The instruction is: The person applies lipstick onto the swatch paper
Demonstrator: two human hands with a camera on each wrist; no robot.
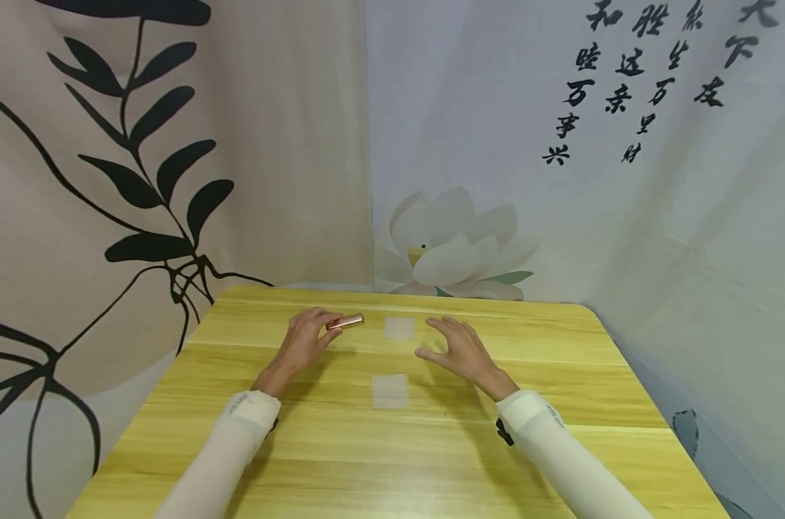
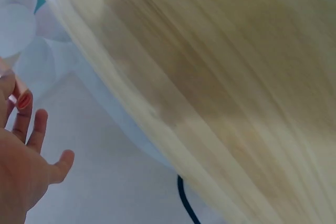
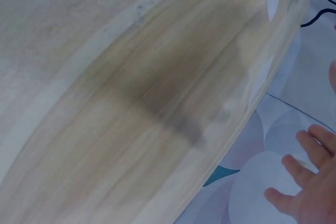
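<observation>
My left hand (image 1: 303,337) pinches a small, shiny rose-gold lipstick tube (image 1: 347,321) between thumb and fingers, raised over the far left part of the table. The tube points to the right, nearly level. In the left wrist view its reddish round end (image 2: 24,99) shows beside the fingers, while much of the rest is behind them or out of frame. Across from it, my right hand (image 1: 462,349) hovers with fingers spread and holds nothing. The right wrist view also shows its bare, parted fingers (image 3: 300,172).
On the wooden table (image 1: 340,461) lie two pale squares: one near the back (image 1: 399,329), between the hands, and another closer (image 1: 390,391). A printed curtain (image 1: 301,144) with plants, a lotus and writing hangs behind the table's far edge.
</observation>
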